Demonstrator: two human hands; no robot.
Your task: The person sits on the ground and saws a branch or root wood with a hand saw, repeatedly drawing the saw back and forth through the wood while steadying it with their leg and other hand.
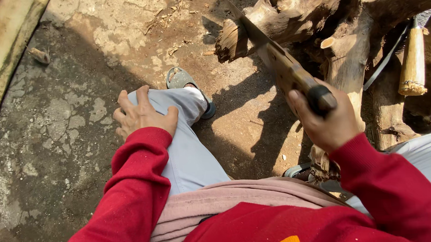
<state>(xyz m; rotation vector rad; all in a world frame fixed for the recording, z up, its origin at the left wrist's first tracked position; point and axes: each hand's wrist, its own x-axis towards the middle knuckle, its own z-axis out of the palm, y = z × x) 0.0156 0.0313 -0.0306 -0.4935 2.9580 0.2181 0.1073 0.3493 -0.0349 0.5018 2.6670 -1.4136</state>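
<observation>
The right hand is clenched around the handle of a big knife, whose blade rests against a log. The left hand lies spread on the knee.

Machete tip buried in log — right foot behind stump — second tool's blade cut off by frame edge.

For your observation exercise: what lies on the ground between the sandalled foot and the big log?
In the head view, only bare sunlit dirt and shadow lie between the sandal and the log.
</observation>
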